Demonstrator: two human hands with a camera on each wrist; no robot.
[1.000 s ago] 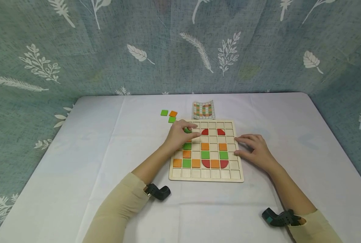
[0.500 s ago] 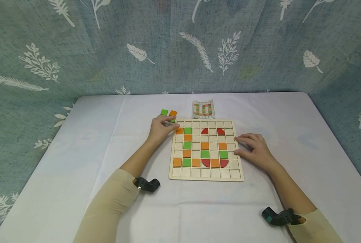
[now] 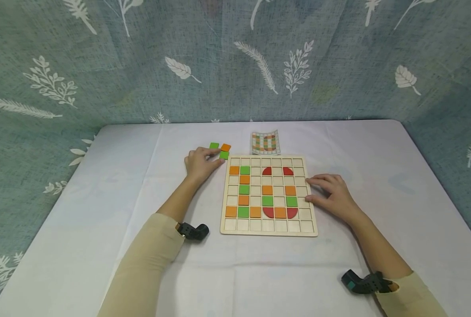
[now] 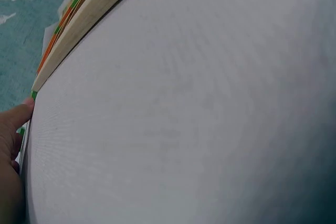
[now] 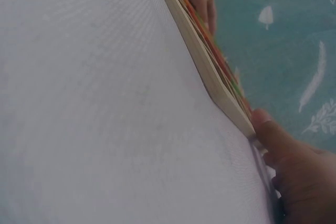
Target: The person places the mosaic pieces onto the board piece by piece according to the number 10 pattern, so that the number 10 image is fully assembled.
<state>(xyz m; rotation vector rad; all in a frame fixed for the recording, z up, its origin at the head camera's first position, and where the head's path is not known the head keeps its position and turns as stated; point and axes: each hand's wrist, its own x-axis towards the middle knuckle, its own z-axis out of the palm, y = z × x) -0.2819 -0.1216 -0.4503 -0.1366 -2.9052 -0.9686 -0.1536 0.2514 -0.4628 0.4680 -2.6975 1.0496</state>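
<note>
A square wooden grid board (image 3: 268, 226) lies on the white cloth, with orange, green and red tiles in some cells. Just beyond its far left corner are three loose tiles: a green tile (image 3: 214, 145), an orange tile (image 3: 226, 148) and a nearer green tile (image 3: 224, 155). My left hand (image 3: 198, 165) is beside them, thumb and forefinger spread apart, fingertips right at the tiles' left side. At the board's right edge rests my right hand (image 3: 333, 196), thumb and fingers touching the rim. The right wrist view shows that thumb (image 5: 265, 127) against the wooden edge.
A small pattern card (image 3: 265, 143) with a printed coloured grid lies behind the board. A leaf-patterned curtain (image 3: 219, 61) hangs beyond the table's far edge. Black wrist cameras, one of them the left camera (image 3: 194, 231), sit on both forearms.
My left hand has moved from over the board's upper left, leftward to the loose tiles. An orange and a green tile in the second row are now uncovered. The right hand stays put.
</note>
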